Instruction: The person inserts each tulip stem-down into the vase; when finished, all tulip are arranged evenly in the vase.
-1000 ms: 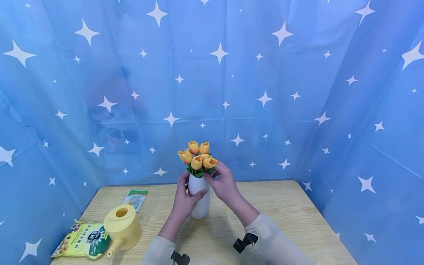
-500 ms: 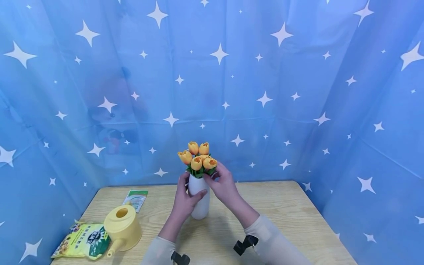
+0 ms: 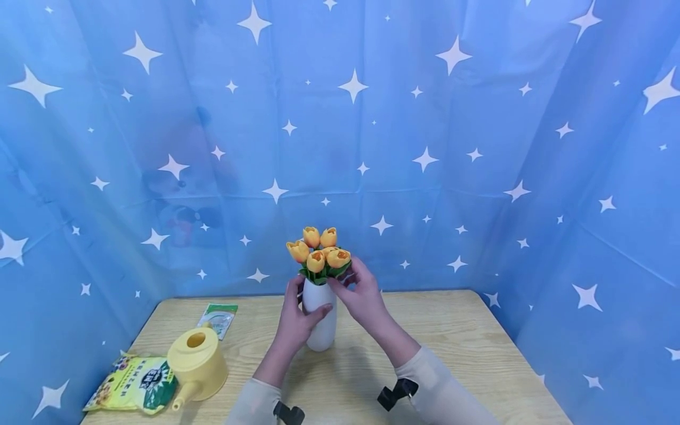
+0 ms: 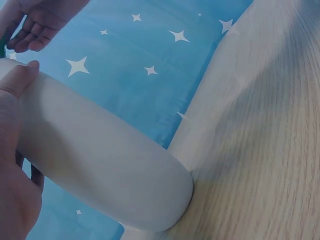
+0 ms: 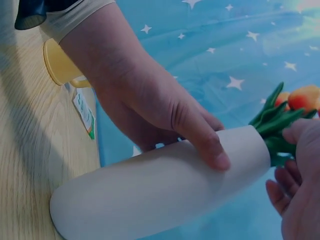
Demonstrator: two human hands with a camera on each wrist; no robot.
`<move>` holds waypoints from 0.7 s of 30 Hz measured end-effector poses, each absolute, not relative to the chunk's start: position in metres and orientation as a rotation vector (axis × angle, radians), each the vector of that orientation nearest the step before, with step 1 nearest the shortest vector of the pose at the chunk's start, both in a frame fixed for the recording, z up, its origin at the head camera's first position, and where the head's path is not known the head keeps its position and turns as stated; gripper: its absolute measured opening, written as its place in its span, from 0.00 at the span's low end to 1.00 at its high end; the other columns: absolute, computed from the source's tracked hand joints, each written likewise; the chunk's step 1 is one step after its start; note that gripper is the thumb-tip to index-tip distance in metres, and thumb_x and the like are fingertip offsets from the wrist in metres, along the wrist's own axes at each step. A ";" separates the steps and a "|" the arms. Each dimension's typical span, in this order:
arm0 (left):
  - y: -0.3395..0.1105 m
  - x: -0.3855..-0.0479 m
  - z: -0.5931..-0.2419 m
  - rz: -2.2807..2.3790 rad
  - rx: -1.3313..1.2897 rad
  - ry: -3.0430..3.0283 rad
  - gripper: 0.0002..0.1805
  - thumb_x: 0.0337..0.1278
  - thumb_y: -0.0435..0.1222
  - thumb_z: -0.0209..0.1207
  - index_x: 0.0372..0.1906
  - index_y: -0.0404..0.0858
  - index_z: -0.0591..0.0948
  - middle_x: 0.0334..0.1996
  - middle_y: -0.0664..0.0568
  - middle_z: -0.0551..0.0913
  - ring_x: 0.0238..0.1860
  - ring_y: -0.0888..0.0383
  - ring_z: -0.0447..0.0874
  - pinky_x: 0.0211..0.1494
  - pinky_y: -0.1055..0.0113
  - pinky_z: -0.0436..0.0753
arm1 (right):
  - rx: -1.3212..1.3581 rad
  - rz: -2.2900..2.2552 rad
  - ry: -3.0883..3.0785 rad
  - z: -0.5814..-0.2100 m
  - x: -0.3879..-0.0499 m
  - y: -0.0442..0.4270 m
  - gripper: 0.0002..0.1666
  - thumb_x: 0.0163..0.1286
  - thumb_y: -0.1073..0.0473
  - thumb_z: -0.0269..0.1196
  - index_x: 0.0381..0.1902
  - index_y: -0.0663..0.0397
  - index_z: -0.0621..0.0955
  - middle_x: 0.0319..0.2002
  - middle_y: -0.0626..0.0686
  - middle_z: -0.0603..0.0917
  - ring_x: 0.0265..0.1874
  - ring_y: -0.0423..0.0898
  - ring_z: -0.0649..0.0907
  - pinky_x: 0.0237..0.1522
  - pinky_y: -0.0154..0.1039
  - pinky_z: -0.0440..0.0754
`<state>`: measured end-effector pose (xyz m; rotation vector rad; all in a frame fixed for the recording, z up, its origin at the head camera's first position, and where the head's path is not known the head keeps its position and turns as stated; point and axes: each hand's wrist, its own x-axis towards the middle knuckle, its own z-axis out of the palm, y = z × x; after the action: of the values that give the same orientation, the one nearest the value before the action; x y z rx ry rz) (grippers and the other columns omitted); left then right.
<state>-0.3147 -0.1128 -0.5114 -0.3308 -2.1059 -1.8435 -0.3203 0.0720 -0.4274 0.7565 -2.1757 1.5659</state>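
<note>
A slim white vase [image 3: 321,324] stands on the table, filled with a bunch of orange-yellow tulips [image 3: 316,261] and green leaves [image 5: 280,122]. My left hand [image 3: 296,317] grips the vase's upper part; in the right wrist view its thumb lies along the near side just below the rim. At the mouth of the vase, my right hand [image 3: 365,295] pinches at the stem and leaves of the front right tulip [image 3: 338,258] between thumb and fingers. The exact pinch point is partly hidden by the hand.
A yellow watering can [image 3: 198,363] sits at the table's left, its spout towards me. Beside it lies a yellow-green printed bag [image 3: 133,383]. Behind the can is a small flat green-and-white packet [image 3: 220,319]. A blue star-patterned curtain [image 3: 329,147] hangs behind the wooden table [image 3: 451,342].
My right hand has shifted slightly to the right, and the front right tulip has moved a little with it. The left hand and the vase have stayed in place.
</note>
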 end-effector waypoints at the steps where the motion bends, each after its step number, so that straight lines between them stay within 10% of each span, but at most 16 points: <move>1: -0.112 -0.314 -0.511 -1.830 -0.330 -2.112 0.47 0.62 0.46 0.81 0.80 0.50 0.66 0.75 0.50 0.68 0.76 0.41 0.71 0.76 0.30 0.72 | 0.752 1.568 -2.182 -0.428 -0.320 0.074 0.21 0.76 0.62 0.75 0.63 0.48 0.84 0.50 0.50 0.85 0.44 0.49 0.84 0.47 0.48 0.87; 21: -0.125 -0.267 -0.473 -1.409 -0.173 -2.434 0.55 0.66 0.49 0.78 0.88 0.41 0.59 0.80 0.41 0.67 0.79 0.39 0.68 0.75 0.32 0.76 | 0.718 1.515 -2.290 -0.439 -0.315 0.115 0.13 0.77 0.60 0.74 0.55 0.48 0.85 0.47 0.49 0.83 0.45 0.47 0.83 0.46 0.41 0.86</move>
<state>-0.2673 -0.1251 -0.4734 -0.1728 -2.4337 -1.4093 -0.3148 0.1152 -0.4389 0.7182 -2.2900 1.5151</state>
